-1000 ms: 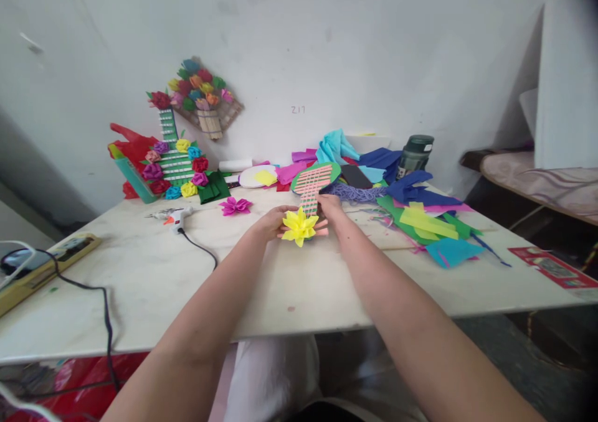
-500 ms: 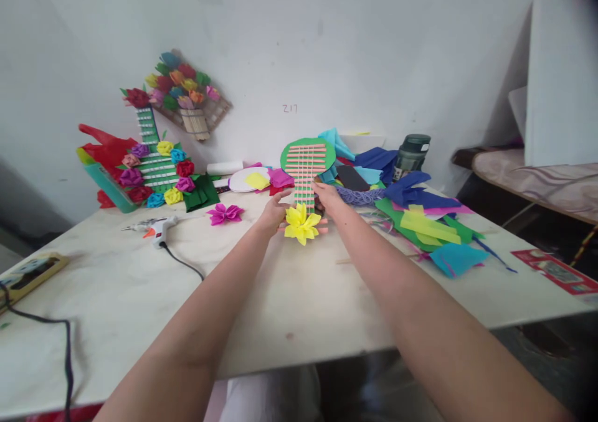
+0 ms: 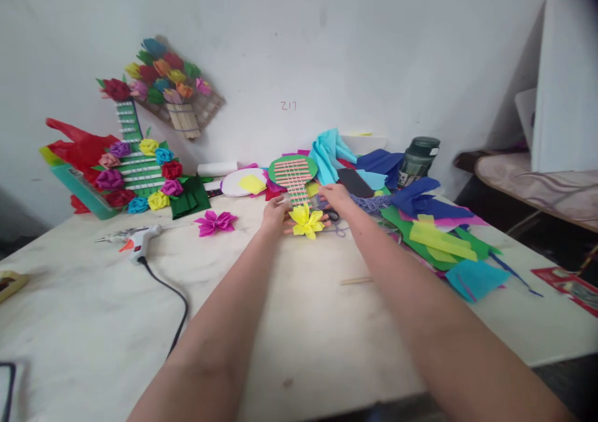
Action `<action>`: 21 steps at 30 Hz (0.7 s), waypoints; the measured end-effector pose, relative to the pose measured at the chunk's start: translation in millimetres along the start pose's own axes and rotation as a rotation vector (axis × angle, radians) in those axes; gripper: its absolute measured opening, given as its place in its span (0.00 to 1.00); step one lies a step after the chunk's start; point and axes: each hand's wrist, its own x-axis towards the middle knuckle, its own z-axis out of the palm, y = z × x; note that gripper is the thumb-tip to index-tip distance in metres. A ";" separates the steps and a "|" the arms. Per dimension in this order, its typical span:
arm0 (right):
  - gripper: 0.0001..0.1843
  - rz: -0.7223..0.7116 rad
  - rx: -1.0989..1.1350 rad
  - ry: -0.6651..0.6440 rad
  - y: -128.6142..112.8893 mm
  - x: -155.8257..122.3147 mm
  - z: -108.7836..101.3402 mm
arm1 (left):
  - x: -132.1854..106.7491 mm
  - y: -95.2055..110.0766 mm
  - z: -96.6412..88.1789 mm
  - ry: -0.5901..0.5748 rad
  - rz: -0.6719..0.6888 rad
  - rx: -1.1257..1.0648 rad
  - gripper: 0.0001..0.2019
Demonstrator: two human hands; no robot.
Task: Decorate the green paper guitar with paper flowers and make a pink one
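A green paper guitar-shaped craft (image 3: 293, 172), with pink sticks and strings across it, is at the middle back of the table, leaning back. A yellow paper flower (image 3: 306, 221) covers its near end. My left hand (image 3: 276, 215) is beside the craft's lower left, its fingers apart and close to the edge; whether they touch it I cannot tell. To the right of the craft, apart from it, my right hand (image 3: 337, 199) has its fingers loosely spread and holds nothing. Scissors (image 3: 332, 215) lie partly hidden between the flower and my right wrist.
At left lie a glue gun (image 3: 142, 243) with a black cord and a magenta paper flower (image 3: 215, 223). A flower-trimmed paper guitar (image 3: 144, 173) stands behind them. Coloured paper (image 3: 439, 241), purple yarn (image 3: 369, 203) and a dark bottle (image 3: 418, 160) are at right. A thin stick (image 3: 355, 281) lies in front.
The craft has tilted back and sits lower. My right hand has let go of it and moved right. The left hand's fingers remain by its lower edge. The camera view has shifted.
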 end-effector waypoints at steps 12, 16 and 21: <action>0.11 -0.176 -0.354 -0.454 -39.8 -38.1 -30.3 | -9.3 26.7 -8.5 -0.357 0.486 0.325 0.02; 0.12 -0.180 -0.617 -0.483 -48.5 -43.7 -29.9 | -10.3 27.9 -6.6 -0.368 0.440 0.428 0.03; 0.07 -0.188 -0.761 -0.531 -48.9 -46.1 -23.4 | -6.8 24.5 -4.5 -0.287 0.476 0.664 0.08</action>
